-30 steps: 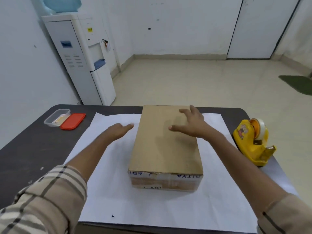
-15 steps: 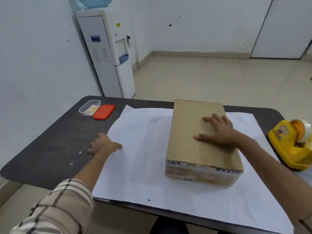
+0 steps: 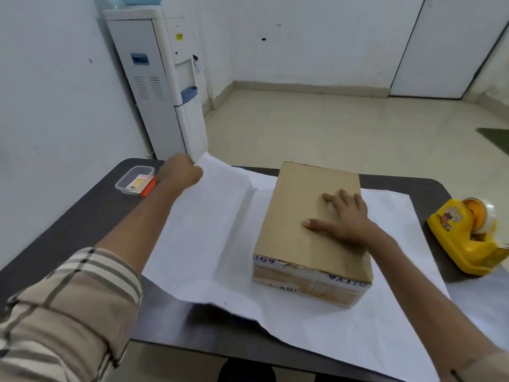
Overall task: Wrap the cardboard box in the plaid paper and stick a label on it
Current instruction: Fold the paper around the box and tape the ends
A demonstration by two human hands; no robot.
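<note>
the left hand (image 3: 180,172) and right hand (image 3: 344,216) are bare, as are both forearms, shirt sleeves pushed back. the left sleeve (image 3: 68,312) is beige with a plaid of wide grey-brown bands and thin dark lines. of the right sleeve (image 3: 484,372) only a beige edge with 1 dark line shows.

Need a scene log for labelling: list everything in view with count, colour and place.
box: 1, brown, on the paper, mid-table
paper: 1, white, spread on the table, left edge raised
table: 1, dark, under the paper
tape dispenser: 1, yellow, table's right end
tub: 1, clear, table's far-left corner
lid: 1, red, beside the tub, partly hidden
water cooler: 1, white, against left wall
mat: 1, green, floor at far right
left hand: 1, grips the paper's far-left corner
right hand: 1, flat on the box top
</note>
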